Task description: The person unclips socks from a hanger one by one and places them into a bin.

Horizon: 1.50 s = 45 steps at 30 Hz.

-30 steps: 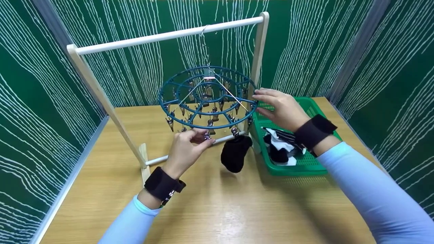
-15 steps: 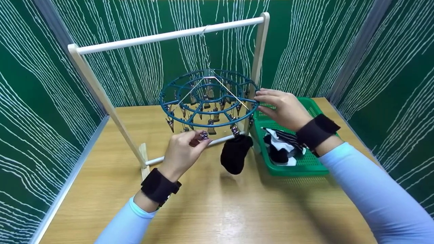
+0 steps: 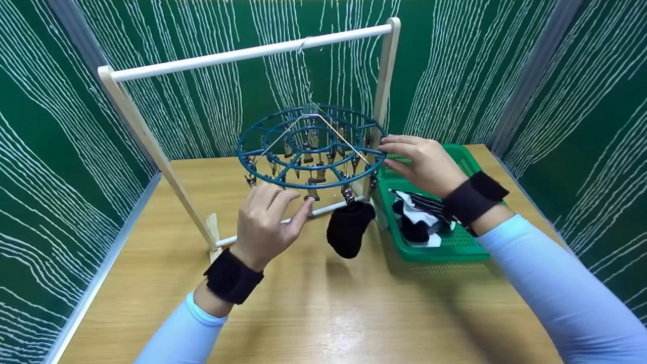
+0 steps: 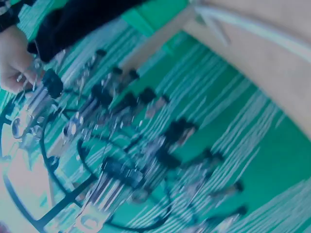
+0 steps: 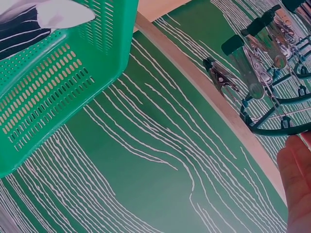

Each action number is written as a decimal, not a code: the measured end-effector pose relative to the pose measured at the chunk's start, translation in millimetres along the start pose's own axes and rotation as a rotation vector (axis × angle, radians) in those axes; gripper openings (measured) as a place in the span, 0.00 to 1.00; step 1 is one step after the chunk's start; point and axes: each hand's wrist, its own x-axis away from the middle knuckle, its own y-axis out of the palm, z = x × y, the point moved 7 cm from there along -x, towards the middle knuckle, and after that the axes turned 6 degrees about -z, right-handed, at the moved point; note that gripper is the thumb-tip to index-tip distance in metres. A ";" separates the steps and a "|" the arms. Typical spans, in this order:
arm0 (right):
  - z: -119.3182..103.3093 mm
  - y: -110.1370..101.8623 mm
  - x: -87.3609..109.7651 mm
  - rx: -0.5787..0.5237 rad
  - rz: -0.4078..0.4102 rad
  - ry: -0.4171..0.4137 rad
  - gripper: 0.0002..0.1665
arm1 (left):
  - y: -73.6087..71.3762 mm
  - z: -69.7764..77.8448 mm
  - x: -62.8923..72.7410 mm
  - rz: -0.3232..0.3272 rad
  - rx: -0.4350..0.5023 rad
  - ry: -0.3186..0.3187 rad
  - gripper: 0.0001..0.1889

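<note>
A round blue-green clip hanger (image 3: pixel 283 179) hangs by its hook from the stand's bar. Several metal clips dangle below its rings. From one near clip hangs a black sock (image 3: pixel 350 230). My left hand (image 3: pixel 266 217) is at the hanger's near left side, thumb and index finger apart with nothing between them. Just beyond its thumb tip hangs a clip (image 3: pixel 312 191); whether they touch, I cannot tell. My right hand (image 3: pixel 424 162) holds the outer ring at the right, fingers above and thumb lower. In the right wrist view, its fingertips (image 5: pixel 293 143) meet the ring.
A wooden stand with a white bar (image 3: pixel 212 60) rises over the table (image 3: pixel 323 313). At the right sits a green basket (image 3: pixel 445 255) with black, white and striped socks (image 3: pixel 419 217) in it. Green, white-lined walls close in the back and sides.
My left hand has let go of a clip that it pinched at the near edge and moved slightly left, its fingers opening. My right hand stays at the ring; the black sock still hangs.
</note>
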 end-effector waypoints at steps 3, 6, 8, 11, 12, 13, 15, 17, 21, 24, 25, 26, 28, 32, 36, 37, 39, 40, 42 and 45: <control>-2.6 -1.6 0.3 0.012 0.008 -0.012 0.16 | -2.5 4.1 -9.1 0.004 -0.072 0.067 0.13; -5.6 -3.0 0.0 0.017 0.014 -0.019 0.15 | -0.3 4.9 -16.0 -0.051 -0.117 0.097 0.17; -7.8 -3.3 -0.5 0.022 0.014 -0.020 0.15 | 1.4 3.4 -18.0 -0.086 -0.120 0.101 0.17; -11.3 -3.2 -1.1 0.032 0.012 -0.021 0.15 | 2.4 0.2 -18.1 -0.119 -0.106 0.097 0.14; -12.8 -3.3 -1.2 0.037 0.013 -0.026 0.15 | 2.6 -0.9 -17.4 -0.128 -0.103 0.095 0.13; -14.4 -3.4 -1.3 0.042 0.015 -0.031 0.15 | 2.7 -2.1 -16.6 -0.136 -0.105 0.095 0.12; -17.7 -3.8 -1.2 0.053 0.023 -0.047 0.16 | 2.6 -3.9 -15.3 -0.148 -0.116 0.100 0.10; -21.0 -4.6 -1.3 0.061 0.032 -0.063 0.15 | 1.9 -5.8 -14.5 -0.159 -0.131 0.105 0.09; -25.9 -5.5 -1.2 0.073 0.048 -0.076 0.15 | -1.0 -10.4 -13.0 -0.160 -0.144 0.105 0.08; -28.7 -5.6 -1.6 0.080 0.055 -0.078 0.15 | -4.2 -15.0 -11.7 -0.148 -0.140 0.092 0.07; -29.4 -5.6 -1.7 0.081 0.056 -0.077 0.15 | -5.4 -16.6 -11.1 -0.144 -0.137 0.086 0.07; -30.0 -5.5 -2.0 0.082 0.056 -0.077 0.16 | -6.5 -18.2 -10.6 -0.140 -0.131 0.081 0.07; -30.7 -5.4 -2.1 0.081 0.057 -0.076 0.17 | -8.4 -21.5 -9.5 -0.136 -0.121 0.070 0.07; -31.6 -5.3 -1.6 0.070 0.064 -0.077 0.17 | -10.4 -28.1 -7.1 -0.132 -0.101 0.049 0.08; -33.0 -4.6 -0.8 0.048 0.074 -0.085 0.17 | -11.0 -35.8 -4.6 -0.126 -0.085 0.022 0.09; -33.5 -4.3 -0.8 0.042 0.077 -0.086 0.17 | -10.9 -37.7 -4.0 -0.126 -0.081 0.014 0.09; -34.4 -3.7 -1.0 0.034 0.083 -0.087 0.16 | -10.8 -41.3 -2.9 -0.124 -0.074 -0.004 0.09; -34.8 -3.4 -1.1 0.032 0.087 -0.085 0.16 | -10.9 -42.7 -2.4 -0.121 -0.068 -0.013 0.09; -35.7 -2.6 -1.4 0.030 0.092 -0.081 0.15 | -10.8 -45.0 -1.3 -0.116 -0.062 -0.033 0.09; -37.0 -1.6 -2.4 0.035 0.091 -0.068 0.15 | -11.6 -46.5 0.0 -0.107 -0.063 -0.065 0.09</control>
